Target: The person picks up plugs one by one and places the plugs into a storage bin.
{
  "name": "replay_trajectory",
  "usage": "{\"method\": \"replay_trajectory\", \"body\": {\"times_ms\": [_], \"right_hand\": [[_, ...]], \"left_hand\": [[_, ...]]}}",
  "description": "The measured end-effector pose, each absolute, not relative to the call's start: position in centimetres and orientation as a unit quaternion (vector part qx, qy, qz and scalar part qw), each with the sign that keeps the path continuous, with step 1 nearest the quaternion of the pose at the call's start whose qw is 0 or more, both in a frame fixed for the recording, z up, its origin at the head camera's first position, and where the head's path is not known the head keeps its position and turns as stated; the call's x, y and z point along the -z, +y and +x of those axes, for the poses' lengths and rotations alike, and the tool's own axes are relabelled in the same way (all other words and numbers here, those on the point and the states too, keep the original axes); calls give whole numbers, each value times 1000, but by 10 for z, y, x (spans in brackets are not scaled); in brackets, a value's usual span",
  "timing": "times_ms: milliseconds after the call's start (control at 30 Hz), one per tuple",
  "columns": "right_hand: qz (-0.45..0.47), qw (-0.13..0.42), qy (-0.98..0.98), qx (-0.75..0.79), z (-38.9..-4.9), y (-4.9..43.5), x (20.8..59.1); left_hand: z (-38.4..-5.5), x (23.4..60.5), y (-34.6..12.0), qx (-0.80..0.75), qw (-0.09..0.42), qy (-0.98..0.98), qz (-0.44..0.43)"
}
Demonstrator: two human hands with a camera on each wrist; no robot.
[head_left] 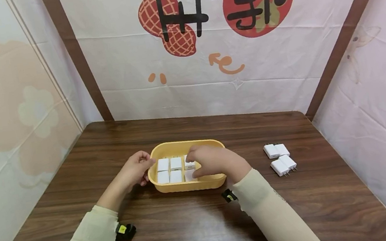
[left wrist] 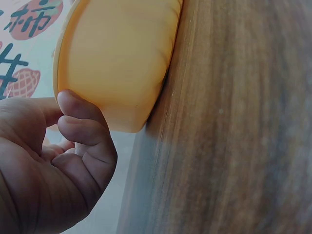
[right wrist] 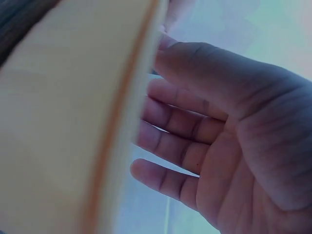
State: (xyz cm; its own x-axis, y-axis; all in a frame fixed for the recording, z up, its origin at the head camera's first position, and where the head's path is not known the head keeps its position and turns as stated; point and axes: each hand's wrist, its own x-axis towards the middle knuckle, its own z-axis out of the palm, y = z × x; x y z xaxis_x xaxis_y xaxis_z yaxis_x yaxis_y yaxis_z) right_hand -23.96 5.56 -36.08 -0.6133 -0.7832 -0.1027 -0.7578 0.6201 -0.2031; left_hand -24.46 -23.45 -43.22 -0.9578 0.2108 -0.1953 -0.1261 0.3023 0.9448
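Note:
On the table stands a yellow plastic basket (head_left: 191,185) with white charger plugs (head_left: 175,164) set in two rows. My left hand (head_left: 136,170) pinches the basket's left rim; in the left wrist view, curled fingers (left wrist: 87,131) lie against the outside of the wall. Reaching over the right side of the basket, my right hand (head_left: 217,160) has its thumb and fingers apart around the rightmost plugs. The right wrist view shows its fingers (right wrist: 180,119) loosely extended, their tips partly hidden behind the basket wall (right wrist: 53,131). Whether the fingertips touch a plug is hard to see.
Several more white charger plugs (head_left: 280,167) lie grouped on the brown wooden table (head_left: 324,196), to the right of the basket. Printed cloth (head_left: 130,100) hangs behind the table and along both sides. Each wrist wears a black strap.

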Motion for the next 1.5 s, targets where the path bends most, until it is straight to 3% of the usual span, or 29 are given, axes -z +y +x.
{"method": "replay_trajectory", "body": {"times_ms": [733,1000,1500], "right_hand": [[-372,15,927,55,-234,144,326],[-343,32,936,68,-235,169,334],[-296,39,952,70,-242,195,338]], "left_hand": [[-237,418,-228,-589,146,794,26],[-229,406,-226,-587,149,796,25],[-245,432,-234,-583,141,800,19]]}}
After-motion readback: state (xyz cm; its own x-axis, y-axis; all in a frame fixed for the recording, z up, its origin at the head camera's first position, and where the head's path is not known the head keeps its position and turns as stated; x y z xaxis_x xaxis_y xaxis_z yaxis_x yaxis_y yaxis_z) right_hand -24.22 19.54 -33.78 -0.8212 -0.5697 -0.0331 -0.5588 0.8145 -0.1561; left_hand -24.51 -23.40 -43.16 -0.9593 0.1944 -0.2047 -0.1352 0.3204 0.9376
